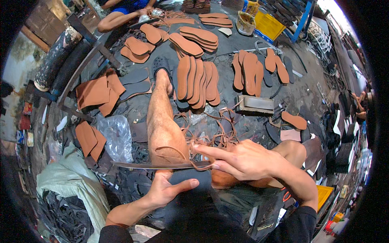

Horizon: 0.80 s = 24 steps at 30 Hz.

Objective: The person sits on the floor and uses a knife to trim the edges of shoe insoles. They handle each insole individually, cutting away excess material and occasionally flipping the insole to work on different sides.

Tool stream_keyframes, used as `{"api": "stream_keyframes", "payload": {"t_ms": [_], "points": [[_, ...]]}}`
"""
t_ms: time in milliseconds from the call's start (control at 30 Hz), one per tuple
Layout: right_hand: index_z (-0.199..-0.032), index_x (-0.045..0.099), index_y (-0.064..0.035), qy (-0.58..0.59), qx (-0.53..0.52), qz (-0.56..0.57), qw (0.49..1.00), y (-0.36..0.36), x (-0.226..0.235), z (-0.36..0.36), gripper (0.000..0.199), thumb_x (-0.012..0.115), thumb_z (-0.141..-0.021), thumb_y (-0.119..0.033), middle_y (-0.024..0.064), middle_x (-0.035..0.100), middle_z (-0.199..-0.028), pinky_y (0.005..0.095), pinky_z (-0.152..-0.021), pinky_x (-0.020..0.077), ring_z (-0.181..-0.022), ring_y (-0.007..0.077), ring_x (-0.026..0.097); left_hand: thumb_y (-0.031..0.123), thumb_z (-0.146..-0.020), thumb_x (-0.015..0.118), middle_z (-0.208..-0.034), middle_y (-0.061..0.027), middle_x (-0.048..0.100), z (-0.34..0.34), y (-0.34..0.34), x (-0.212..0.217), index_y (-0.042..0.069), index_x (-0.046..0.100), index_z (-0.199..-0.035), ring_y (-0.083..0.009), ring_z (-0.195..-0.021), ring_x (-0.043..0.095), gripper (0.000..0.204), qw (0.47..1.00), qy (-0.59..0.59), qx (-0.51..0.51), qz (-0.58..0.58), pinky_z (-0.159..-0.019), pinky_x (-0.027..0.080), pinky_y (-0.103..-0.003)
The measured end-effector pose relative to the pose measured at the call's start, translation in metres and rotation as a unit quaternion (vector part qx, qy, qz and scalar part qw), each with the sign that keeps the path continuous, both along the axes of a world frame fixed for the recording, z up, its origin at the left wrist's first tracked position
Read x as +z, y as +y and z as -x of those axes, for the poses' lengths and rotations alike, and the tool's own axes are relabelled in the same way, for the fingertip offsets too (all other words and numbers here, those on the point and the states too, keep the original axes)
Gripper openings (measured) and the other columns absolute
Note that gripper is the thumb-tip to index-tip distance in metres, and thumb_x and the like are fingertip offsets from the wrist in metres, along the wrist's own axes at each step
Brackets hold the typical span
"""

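My left hand [168, 190] grips a dark grey shoe sole piece [190, 178], its thumb pressed flat on top, over my lap. Across the sole's far edge lies a long thin knife blade [150, 165], its tip pointing left. At the blade's right end is my right hand [249, 160], closed around it with the index finger stretched out; the handle is hidden. A thin brown strip [172, 148] curls up over the blade and runs to my right thumb.
Brown soles [196, 83] lie in rows ahead, beside a grey metal block [254, 105]. Brown sheets [93, 92], a clear plastic bag [116, 137] and a pale green sack [71, 178] are on the left. Brown trimmings [221, 127] litter the floor. Another person's leg [121, 19] shows far off.
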State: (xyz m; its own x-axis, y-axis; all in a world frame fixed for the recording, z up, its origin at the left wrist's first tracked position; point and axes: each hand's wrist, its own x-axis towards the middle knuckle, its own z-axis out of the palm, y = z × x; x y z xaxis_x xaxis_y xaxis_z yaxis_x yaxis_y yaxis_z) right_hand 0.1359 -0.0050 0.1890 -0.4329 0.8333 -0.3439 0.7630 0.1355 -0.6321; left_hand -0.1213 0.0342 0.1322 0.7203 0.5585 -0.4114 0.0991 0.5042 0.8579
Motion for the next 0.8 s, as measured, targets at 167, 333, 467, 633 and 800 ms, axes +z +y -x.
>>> {"api": "stream_keyframes", "payload": {"t_ms": [167,333,467,633,800], "points": [[-0.124,0.051,-0.0092,0.204,-0.031,-0.006,0.978,-0.002,-0.035,-0.005,0.033,0.038,-0.104,-0.032,0.0232,0.063,-0.082,0.0461,-0.068,0.0502,-0.074,0.0409,0.063,0.016,-0.09,0.068,-0.132,-0.0114,0.054,0.0,0.011,-0.002,-0.002,0.037,-0.143,-0.0163,-0.118,0.052,0.064,0.987,0.0,-0.156,-0.037,-0.103,0.041,-0.033],[-0.099,0.057,0.0025,0.27,-0.254,-0.078,0.926,-0.083,-0.06,-0.007,0.028,0.044,-0.103,-0.022,0.0179,0.053,-0.071,0.0377,-0.059,0.0445,-0.06,0.0245,0.055,0.027,-0.092,0.056,-0.151,-0.0155,0.035,0.038,0.005,-0.024,0.005,0.019,-0.153,-0.0337,-0.139,0.035,0.074,0.859,-0.37,-0.007,0.354,-0.113,0.03,-0.05],[-0.137,0.046,0.0005,0.324,-0.34,-0.23,0.853,-0.105,-0.063,0.04,0.041,0.042,-0.096,0.003,0.014,0.058,-0.119,0.0317,-0.072,0.0513,-0.083,0.0206,0.063,0.002,-0.082,0.067,-0.134,-0.0168,0.051,-0.037,-0.048,0.004,0.004,0.034,-0.144,-0.0329,-0.128,0.047,0.07,0.924,-0.317,0.212,-0.04,-0.109,0.035,-0.052],[-0.148,0.03,0.0029,0.539,-0.393,-0.078,0.741,-0.119,-0.059,0.051,0.055,0.043,-0.094,0.004,0.0183,0.058,-0.128,0.029,-0.075,0.0521,-0.081,0.0188,0.062,0.015,-0.09,0.063,-0.112,-0.0109,0.062,-0.083,-0.023,0.026,0.0,0.048,-0.127,-0.0224,-0.098,0.063,0.042,0.927,-0.189,0.322,0.031,-0.089,0.052,-0.036],[-0.15,0.023,0.0044,0.226,-0.441,-0.283,0.822,-0.148,-0.084,0.064,0.066,0.054,-0.092,-0.005,0.0099,0.058,-0.076,0.032,-0.059,0.0494,-0.062,0.018,0.058,0.013,-0.09,0.06,-0.105,-0.009,0.064,-0.083,-0.02,0.023,0.0,0.053,-0.118,-0.0208,-0.094,0.064,0.032,0.909,-0.189,0.365,0.07,-0.086,0.054,-0.036]]}}
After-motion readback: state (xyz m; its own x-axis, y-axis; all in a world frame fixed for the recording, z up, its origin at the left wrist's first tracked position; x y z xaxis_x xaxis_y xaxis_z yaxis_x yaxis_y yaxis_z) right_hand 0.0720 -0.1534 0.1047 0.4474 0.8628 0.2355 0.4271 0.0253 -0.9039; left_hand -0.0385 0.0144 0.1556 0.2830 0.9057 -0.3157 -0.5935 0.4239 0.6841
